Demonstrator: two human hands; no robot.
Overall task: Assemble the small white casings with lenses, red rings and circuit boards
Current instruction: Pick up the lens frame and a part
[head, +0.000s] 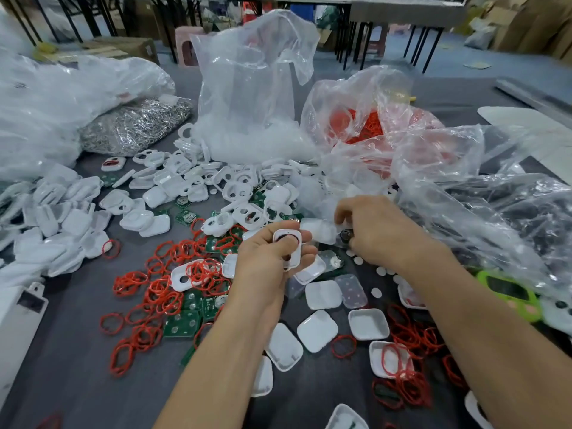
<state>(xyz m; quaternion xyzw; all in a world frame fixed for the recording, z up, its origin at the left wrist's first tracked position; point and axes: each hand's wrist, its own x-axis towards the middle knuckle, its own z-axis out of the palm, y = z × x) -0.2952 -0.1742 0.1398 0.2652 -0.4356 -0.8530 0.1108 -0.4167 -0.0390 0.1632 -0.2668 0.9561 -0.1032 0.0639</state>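
Observation:
My left hand [272, 261] grips a small white casing [289, 247] with a dark opening, thumb pressed on its face, above the middle of the table. My right hand [374, 230] hovers just to its right with curled fingers pinching a clear, milky lens piece [318, 230]. Loose red rings [173, 274] lie scattered to the left, mixed with green circuit boards [182, 326]. White casing fronts with holes [198, 181] are heaped behind the hands. Plain white casing backs [318, 329] lie face up in front of the hands.
Clear plastic bags stand behind: one with white parts [247, 97], one with red rings [365, 122], one with metal clips [133, 125]. A crumpled bag with dark parts [510, 218] lies right. A green frame [507, 292] sits beside my right forearm. White discs [376, 292] dot the grey table.

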